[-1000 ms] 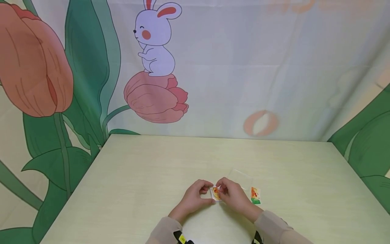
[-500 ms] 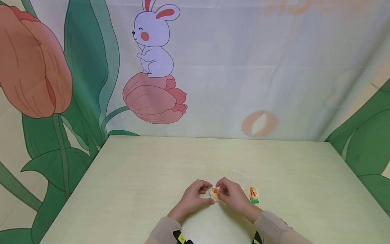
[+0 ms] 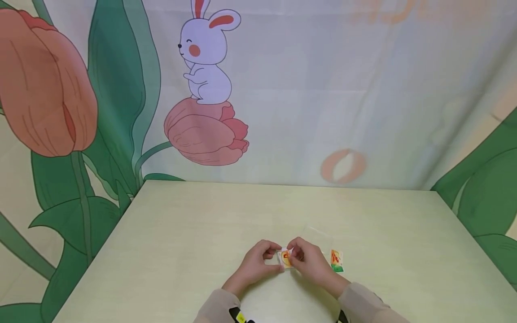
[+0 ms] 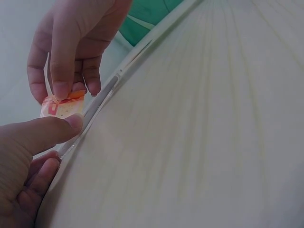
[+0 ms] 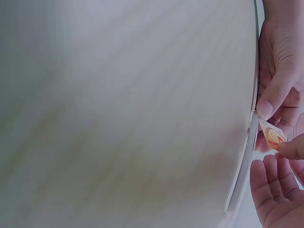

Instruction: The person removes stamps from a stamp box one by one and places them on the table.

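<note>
Pale tabletop (image 3: 181,224) underneath, left hand (image 3: 257,262) grips the picture card (image 3: 284,259), presumably steadying it; opposite those fingers, right hand (image 3: 312,262) pinches it.

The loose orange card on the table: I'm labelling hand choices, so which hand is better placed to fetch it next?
Probably the right hand: the loose orange card lies just to its right. The left hand is farther off, beyond the small picture piece.

A pale table (image 3: 194,224) before a cloth (image 3: 291,89) printed with tulips (image 3: 48,89) and a rabbit (image 3: 208,83) suggests a staged tabletop set.
</note>
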A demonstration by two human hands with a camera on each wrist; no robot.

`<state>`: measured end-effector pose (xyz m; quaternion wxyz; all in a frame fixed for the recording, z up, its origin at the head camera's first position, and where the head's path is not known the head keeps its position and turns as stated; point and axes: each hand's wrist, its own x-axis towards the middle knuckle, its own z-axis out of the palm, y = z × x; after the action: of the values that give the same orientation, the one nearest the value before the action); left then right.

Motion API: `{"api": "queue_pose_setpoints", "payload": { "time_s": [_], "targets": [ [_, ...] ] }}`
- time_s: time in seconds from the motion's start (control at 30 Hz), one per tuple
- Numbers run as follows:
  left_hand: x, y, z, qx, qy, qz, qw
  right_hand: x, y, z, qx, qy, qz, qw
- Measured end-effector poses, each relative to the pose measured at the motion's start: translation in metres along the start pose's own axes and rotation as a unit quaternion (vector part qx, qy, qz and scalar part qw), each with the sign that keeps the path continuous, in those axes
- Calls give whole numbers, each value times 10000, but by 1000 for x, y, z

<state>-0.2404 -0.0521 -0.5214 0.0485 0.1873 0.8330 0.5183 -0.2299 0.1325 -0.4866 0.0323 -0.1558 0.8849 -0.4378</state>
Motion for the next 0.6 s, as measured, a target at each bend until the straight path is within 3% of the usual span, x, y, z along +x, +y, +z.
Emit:
{"api": "queue_pose_setpoints", "payload": {
  "time_s": [0.27, 0.6],
  "targets": [
    [-1, -3, 0, -62, 61, 291, 9995, -4, -1, -3, 0, 74, -47, 10000],
    [0, -2, 0, -34, -11, -31, 10000, -5, 0, -8, 99, 114, 8, 9999]
  ]
}}
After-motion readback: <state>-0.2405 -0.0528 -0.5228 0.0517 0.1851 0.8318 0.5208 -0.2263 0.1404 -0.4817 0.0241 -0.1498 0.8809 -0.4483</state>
